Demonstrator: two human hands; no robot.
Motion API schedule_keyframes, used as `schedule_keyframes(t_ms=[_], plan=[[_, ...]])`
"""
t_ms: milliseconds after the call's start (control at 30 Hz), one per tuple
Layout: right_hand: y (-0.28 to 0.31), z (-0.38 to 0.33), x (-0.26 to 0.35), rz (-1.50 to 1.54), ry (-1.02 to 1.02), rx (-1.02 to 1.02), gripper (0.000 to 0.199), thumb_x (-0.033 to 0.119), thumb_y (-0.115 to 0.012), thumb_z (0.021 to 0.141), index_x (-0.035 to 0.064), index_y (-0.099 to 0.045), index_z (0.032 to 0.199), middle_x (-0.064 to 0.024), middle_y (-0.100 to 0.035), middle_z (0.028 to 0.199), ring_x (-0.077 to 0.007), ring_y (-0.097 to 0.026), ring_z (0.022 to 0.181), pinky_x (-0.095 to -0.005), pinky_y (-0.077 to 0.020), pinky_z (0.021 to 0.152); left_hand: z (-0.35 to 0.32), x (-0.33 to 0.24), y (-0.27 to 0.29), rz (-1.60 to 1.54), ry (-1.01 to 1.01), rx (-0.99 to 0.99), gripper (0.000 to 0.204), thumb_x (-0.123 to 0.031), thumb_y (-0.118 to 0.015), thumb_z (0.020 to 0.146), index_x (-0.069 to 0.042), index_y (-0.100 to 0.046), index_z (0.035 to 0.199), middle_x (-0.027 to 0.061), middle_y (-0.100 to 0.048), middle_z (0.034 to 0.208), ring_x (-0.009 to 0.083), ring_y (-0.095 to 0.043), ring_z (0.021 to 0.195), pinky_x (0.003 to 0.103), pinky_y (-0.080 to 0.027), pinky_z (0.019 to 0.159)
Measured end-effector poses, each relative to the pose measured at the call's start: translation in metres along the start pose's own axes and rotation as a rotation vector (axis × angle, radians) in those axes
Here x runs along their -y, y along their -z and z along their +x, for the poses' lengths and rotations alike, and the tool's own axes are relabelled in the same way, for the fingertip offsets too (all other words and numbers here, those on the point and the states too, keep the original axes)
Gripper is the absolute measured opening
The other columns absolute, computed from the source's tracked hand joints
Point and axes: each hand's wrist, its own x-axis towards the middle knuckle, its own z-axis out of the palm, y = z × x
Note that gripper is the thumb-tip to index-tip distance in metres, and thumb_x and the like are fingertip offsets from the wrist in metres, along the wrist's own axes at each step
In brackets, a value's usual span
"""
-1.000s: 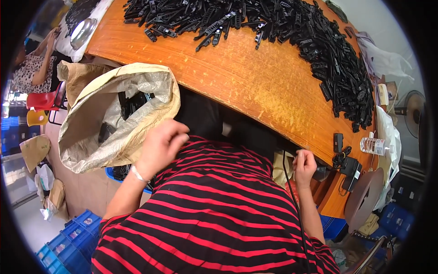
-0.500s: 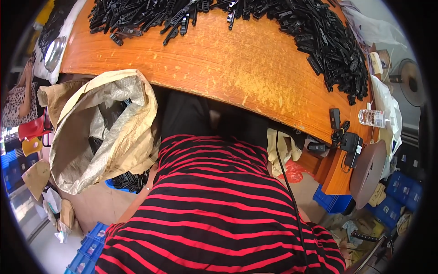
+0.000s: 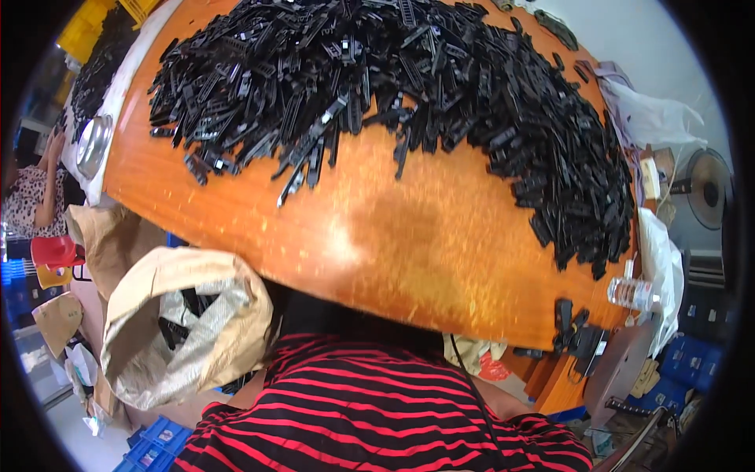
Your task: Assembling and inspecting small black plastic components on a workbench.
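Neither of my hands shows; only bits of my bare arms appear beside my red-and-black striped shirt (image 3: 370, 393). The left arm (image 3: 248, 391) drops down near a large open sack (image 3: 232, 346) with a silvery woven lining and some black pieces inside. My right arm (image 3: 503, 401) goes down under the table's right part. A wide heap of thin black plastic parts (image 3: 377, 71) lies in an arc on the wooden table (image 3: 314, 236) in front of me. Their exact kind is hard to make out.
A water bottle (image 3: 633, 293) lies by the table's right edge, near a black power adapter (image 3: 586, 344). A round metal dish (image 3: 94, 147) sits at the far left. Another person (image 3: 43, 189) is beyond it. Blue crates (image 3: 157, 444) stand on the floor.
My view has tilted up, so the table and black parts sit lower in the picture and more of the heap shows. My right arm has come partly into view.
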Motion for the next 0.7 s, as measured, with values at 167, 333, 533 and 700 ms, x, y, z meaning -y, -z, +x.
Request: schedule_keyframes(t_ms=[167, 333, 533, 700], plan=[[0.05, -0.032, 0.0, -0.094, -0.035, 0.29, 0.056, 0.036, -0.06, 0.089, 0.0037, -0.051, 0.133, -0.0149, -0.046, 0.141, -0.0263, -0.043, 0.127, -0.0364, -0.032, 0.106, 0.063, 0.007, -0.089, 0.036, 0.11, -0.007, 0.034, -0.03, -0.057, 0.092, 0.002, -0.062, 0.103, 0.013, -0.067, 0.09, 0.0236, -0.061, 0.08, 0.035, -0.05, 0.076], [0.071, -0.054, 0.044, -0.13, -0.167, 0.497, 0.061, 0.039, -0.059, 0.089, 0.0046, -0.049, 0.138, -0.0158, -0.043, 0.148, -0.0273, -0.04, 0.133, -0.0363, -0.029, 0.111, 0.047, 0.004, -0.234, 0.072, 0.223, 0.045, 0.034, -0.029, -0.056, 0.092, 0.002, -0.062, 0.105, 0.0137, -0.067, 0.091, 0.0247, -0.061, 0.081, 0.036, -0.05, 0.077], [0.06, -0.076, -0.026, -0.074, -0.164, 0.416, 0.059, 0.035, -0.055, 0.093, 0.0027, -0.045, 0.141, -0.0187, -0.044, 0.145, -0.0294, -0.041, 0.133, -0.0364, -0.0296, 0.111, 0.147, -0.091, -0.32, 0.114, 0.282, 0.026, 0.035, -0.028, -0.054, 0.093, 0.002, -0.062, 0.106, 0.0145, -0.067, 0.093, 0.026, -0.062, 0.083, 0.037, -0.05, 0.079], [0.032, -0.042, -0.104, 0.187, 0.188, 0.056, 0.05, 0.029, -0.055, 0.093, 0.0002, -0.05, 0.133, -0.0183, -0.053, 0.134, -0.0275, -0.049, 0.121, -0.0366, -0.0361, 0.103, 0.138, -0.074, -0.223, 0.168, 0.256, 0.008, 0.035, -0.028, -0.053, 0.093, 0.003, -0.062, 0.108, 0.0152, -0.067, 0.095, 0.0271, -0.062, 0.085, 0.037, -0.05, 0.08]])
